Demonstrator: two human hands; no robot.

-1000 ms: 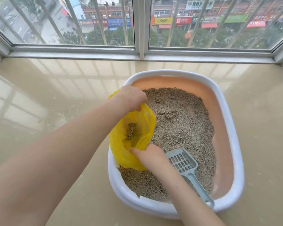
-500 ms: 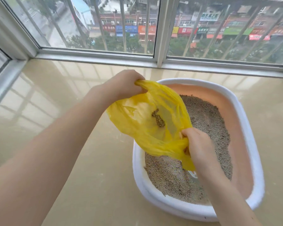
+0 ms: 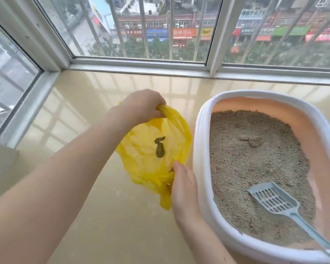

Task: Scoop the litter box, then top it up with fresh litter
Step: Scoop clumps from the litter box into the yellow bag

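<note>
A yellow plastic bag [image 3: 147, 155] hangs just left of the litter box, above the floor. My left hand [image 3: 141, 107] grips its upper handle. My right hand [image 3: 183, 185] pinches its lower edge. A dark clump of litter [image 3: 159, 147] shows inside the bag. The litter box [image 3: 202, 149] has a white rim and a peach inner wall, and grey-brown litter [image 3: 251, 168] fills it. A pale blue slotted scoop [image 3: 274, 201] lies in the litter at the near right, its handle resting toward the near rim. Neither hand touches the scoop.
The beige glossy floor [image 3: 122, 225] stretches to the left and near side of the box. Window frames [image 3: 141, 63] with bars close off the far side and the left side, with a street far below.
Both hands have carried the yellow bag from over the litter to the left, outside the box. The scoop, hidden behind the bag a moment ago, lies in view in the litter.
</note>
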